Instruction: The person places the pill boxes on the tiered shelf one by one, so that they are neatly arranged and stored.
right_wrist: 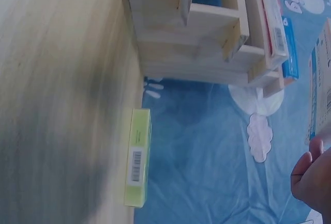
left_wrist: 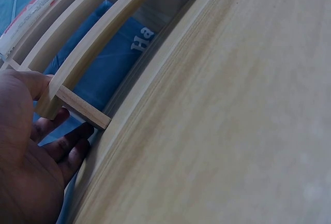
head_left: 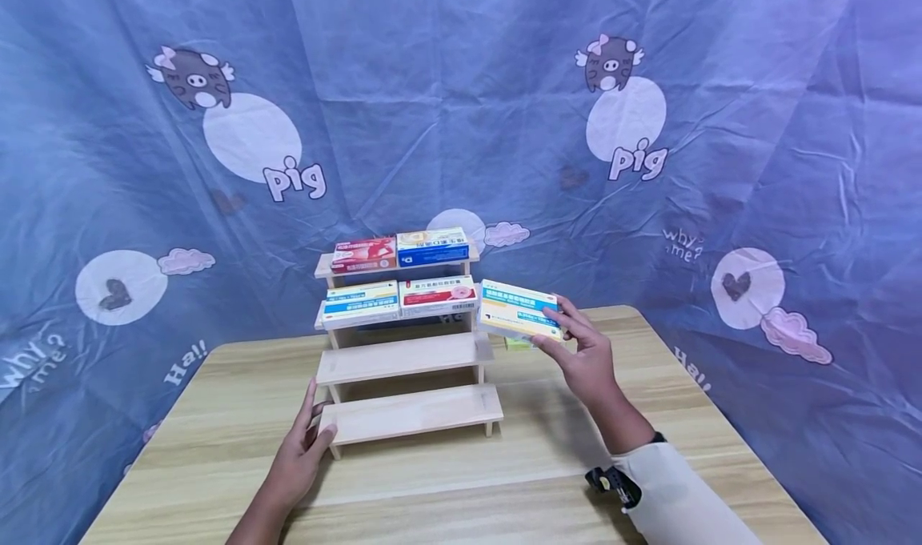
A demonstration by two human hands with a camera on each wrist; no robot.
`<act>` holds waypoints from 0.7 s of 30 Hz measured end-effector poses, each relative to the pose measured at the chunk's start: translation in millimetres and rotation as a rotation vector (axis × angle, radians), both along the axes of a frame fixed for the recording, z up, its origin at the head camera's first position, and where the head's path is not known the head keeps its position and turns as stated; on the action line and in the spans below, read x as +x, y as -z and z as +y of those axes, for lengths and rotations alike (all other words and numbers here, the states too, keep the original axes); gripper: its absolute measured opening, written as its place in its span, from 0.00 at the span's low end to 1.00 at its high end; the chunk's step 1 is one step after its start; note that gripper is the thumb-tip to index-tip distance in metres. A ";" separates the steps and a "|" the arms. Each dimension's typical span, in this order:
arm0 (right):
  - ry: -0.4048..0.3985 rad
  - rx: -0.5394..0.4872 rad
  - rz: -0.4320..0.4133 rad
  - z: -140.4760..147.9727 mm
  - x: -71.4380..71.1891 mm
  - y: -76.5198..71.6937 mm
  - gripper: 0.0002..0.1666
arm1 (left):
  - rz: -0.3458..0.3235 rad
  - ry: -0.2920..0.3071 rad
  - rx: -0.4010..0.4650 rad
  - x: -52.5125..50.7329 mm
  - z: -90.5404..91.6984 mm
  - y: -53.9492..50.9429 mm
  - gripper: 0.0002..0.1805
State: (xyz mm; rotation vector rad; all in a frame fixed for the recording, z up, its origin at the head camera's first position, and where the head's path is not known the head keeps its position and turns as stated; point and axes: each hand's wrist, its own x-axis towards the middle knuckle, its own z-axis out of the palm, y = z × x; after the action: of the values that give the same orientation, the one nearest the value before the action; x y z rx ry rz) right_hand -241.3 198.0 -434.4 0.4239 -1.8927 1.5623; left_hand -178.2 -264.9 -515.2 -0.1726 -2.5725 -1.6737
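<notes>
My right hand (head_left: 587, 361) pinches a white, blue and yellow medicine box (head_left: 513, 309) between thumb and fingers, in the air right of the tiered wooden shelf (head_left: 410, 413). Only an edge of that box and a few fingers show in the right wrist view. With the thumb on the board and the other fingers around its end, my left hand (head_left: 298, 449) grips the left end of the lowest tier; the left wrist view shows this hand (left_wrist: 36, 146) close up. A similar blue-and-white box (head_left: 360, 303) and a red-and-white box (head_left: 437, 293) lie on the second tier from the top.
On the top tier lie a red box (head_left: 363, 254) and a blue-and-yellow box (head_left: 432, 246). Behind the held box, a yellow-green box (right_wrist: 137, 157) sits on the wooden table (head_left: 432, 505). A blue printed cloth (head_left: 446, 129) hangs behind and at both sides.
</notes>
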 end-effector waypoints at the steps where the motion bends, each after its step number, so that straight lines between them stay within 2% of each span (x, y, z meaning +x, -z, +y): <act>1: -0.006 -0.004 0.007 -1.6 0.6 -1.0 0.29 | 0.001 0.000 -0.002 -0.4 -0.4 -0.4 0.47; 8: -0.070 -0.043 0.017 -9.8 5.8 -3.6 0.30 | 0.006 -0.006 -0.004 -0.6 -0.1 -1.5 0.47; 15: -0.127 -0.035 -0.001 -14.3 10.4 -2.3 0.29 | -0.005 -0.006 -0.012 -1.6 1.2 -0.9 0.47; 21: -0.211 -0.011 -0.023 -25.7 12.7 -0.3 0.29 | -0.008 -0.013 -0.016 -0.5 -0.6 -1.0 0.47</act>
State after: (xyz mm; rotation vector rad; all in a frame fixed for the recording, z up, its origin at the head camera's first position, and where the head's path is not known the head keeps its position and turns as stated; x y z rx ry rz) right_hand -228.6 172.3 -434.0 0.6199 -1.9057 1.7183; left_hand -178.8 -265.5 -514.2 -0.1500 -2.5879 -1.6533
